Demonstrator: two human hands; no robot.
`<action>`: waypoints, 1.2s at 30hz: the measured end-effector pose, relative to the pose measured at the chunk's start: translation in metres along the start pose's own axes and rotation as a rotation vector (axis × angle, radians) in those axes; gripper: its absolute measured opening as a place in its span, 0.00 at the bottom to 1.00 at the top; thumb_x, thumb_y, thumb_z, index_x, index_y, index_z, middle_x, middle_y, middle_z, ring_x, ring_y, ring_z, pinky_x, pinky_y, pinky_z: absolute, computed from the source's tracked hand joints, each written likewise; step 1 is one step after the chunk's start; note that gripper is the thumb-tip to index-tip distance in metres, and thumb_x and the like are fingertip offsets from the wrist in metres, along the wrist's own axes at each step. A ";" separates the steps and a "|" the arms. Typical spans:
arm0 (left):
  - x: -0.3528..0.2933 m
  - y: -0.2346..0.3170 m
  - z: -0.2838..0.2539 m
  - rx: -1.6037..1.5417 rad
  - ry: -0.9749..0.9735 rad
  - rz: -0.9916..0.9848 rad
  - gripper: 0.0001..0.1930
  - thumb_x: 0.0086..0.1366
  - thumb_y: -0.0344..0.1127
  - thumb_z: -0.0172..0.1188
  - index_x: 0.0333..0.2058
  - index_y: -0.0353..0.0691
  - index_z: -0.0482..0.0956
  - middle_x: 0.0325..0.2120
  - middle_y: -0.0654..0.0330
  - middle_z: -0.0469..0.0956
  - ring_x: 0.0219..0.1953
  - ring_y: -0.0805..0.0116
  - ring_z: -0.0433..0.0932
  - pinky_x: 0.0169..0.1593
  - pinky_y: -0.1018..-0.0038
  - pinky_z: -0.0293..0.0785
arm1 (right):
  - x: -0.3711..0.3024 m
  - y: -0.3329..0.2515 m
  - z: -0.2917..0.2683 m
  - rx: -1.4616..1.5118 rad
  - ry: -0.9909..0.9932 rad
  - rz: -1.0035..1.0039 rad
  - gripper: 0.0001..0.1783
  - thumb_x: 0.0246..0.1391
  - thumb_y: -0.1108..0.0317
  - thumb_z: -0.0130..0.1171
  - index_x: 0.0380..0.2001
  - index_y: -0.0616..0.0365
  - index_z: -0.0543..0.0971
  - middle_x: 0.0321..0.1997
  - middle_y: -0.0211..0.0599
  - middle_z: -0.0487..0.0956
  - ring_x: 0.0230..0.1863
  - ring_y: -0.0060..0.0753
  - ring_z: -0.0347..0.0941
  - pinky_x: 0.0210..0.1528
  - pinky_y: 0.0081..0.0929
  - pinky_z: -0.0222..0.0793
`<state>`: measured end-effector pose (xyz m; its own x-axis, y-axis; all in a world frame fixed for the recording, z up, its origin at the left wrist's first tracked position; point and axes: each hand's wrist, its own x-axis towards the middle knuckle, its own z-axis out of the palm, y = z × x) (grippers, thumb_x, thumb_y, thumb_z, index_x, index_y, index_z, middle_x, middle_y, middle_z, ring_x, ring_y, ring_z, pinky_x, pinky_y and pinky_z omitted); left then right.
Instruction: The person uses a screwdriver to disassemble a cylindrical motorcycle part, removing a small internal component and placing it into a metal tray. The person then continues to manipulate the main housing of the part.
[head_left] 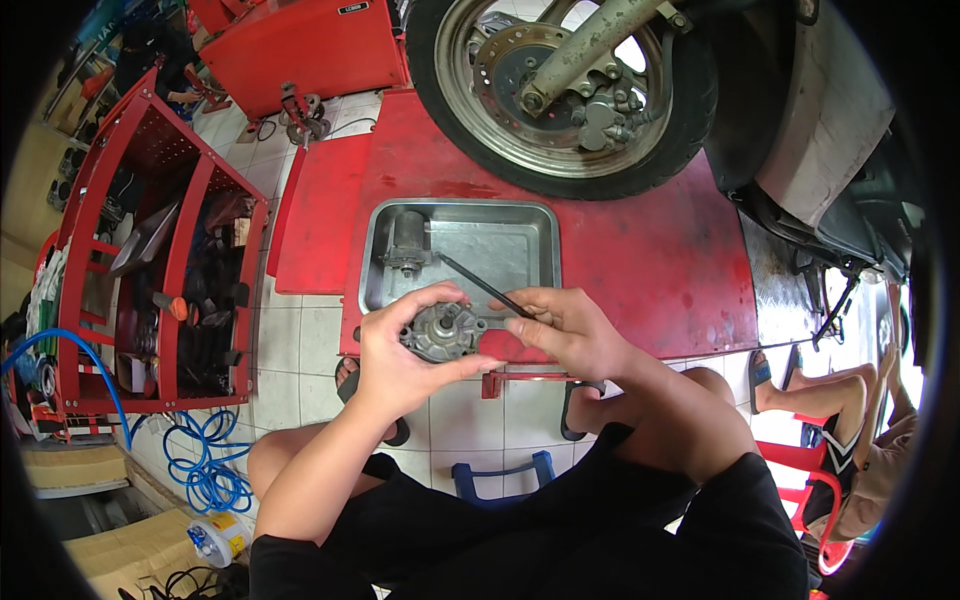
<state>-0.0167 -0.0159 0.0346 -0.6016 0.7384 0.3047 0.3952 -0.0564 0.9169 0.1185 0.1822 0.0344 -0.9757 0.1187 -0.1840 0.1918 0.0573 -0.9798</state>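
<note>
My left hand point(385, 345) grips a round grey metal casing point(442, 333) by its edge, fingers above and thumb below. A short shaft stands out at the casing's middle, and mounting lugs show at its rim. In my right hand point(575, 332) is a slim black rod-like tool point(482, 284), pinched between thumb and fingers. Its far end points up and left over a shallow metal tray point(556, 250); I cannot make out the tip. Inside the tray, at its left, rests a grey cylindrical motor-like part point(408, 238). The casing is just in front of the tray's near edge.
The tray sits on a red platform point(650, 260) beneath a motorcycle's front wheel point(440, 120). A red tool rack point(165, 400) stands left, near a coiled blue hose point(205, 465). A blue stool point(505, 475) is below me. Another person point(870, 470) sits at right.
</note>
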 end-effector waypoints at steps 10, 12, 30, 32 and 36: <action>0.001 -0.017 0.010 -1.076 0.294 -0.900 0.27 0.63 0.53 0.67 0.47 0.34 0.73 0.29 0.51 0.79 0.31 0.61 0.82 0.39 0.66 0.83 | 0.001 0.017 0.024 -0.053 0.076 -0.105 0.20 0.60 0.59 0.65 0.46 0.65 0.78 0.27 0.35 0.80 0.26 0.17 0.74 0.28 0.22 0.70; 0.001 -0.018 0.009 -1.136 0.288 -0.860 0.28 0.64 0.55 0.65 0.48 0.36 0.72 0.30 0.52 0.78 0.33 0.60 0.82 0.39 0.65 0.83 | -0.001 0.008 0.032 0.012 0.062 0.012 0.21 0.61 0.57 0.64 0.46 0.65 0.79 0.28 0.36 0.81 0.26 0.19 0.76 0.28 0.23 0.71; 0.007 -0.014 0.023 -0.662 0.337 -0.358 0.45 0.63 0.68 0.54 0.67 0.43 0.51 0.52 0.54 0.72 0.54 0.51 0.76 0.53 0.54 0.78 | 0.005 0.000 0.052 0.125 0.163 0.013 0.25 0.51 0.56 0.74 0.44 0.66 0.82 0.15 0.17 0.65 0.17 0.09 0.58 0.20 0.17 0.54; -0.001 -0.002 0.022 -0.873 0.297 -0.478 0.46 0.62 0.66 0.57 0.67 0.41 0.52 0.55 0.52 0.70 0.57 0.52 0.73 0.58 0.55 0.74 | 0.002 -0.010 0.051 -0.140 0.295 0.019 0.29 0.46 0.52 0.76 0.39 0.69 0.82 0.15 0.28 0.70 0.20 0.12 0.63 0.25 0.22 0.62; 0.001 0.004 0.022 -1.018 0.344 -0.729 0.42 0.62 0.75 0.49 0.59 0.43 0.63 0.48 0.56 0.74 0.51 0.59 0.76 0.54 0.57 0.76 | 0.004 -0.008 0.053 -0.430 0.295 -0.153 0.36 0.41 0.47 0.78 0.39 0.73 0.80 0.20 0.43 0.76 0.22 0.27 0.74 0.29 0.29 0.72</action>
<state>-0.0008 -0.0006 0.0328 -0.6596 0.6143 -0.4331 -0.7071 -0.3116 0.6348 0.1076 0.1292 0.0375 -0.9366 0.3471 0.0490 0.1360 0.4886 -0.8618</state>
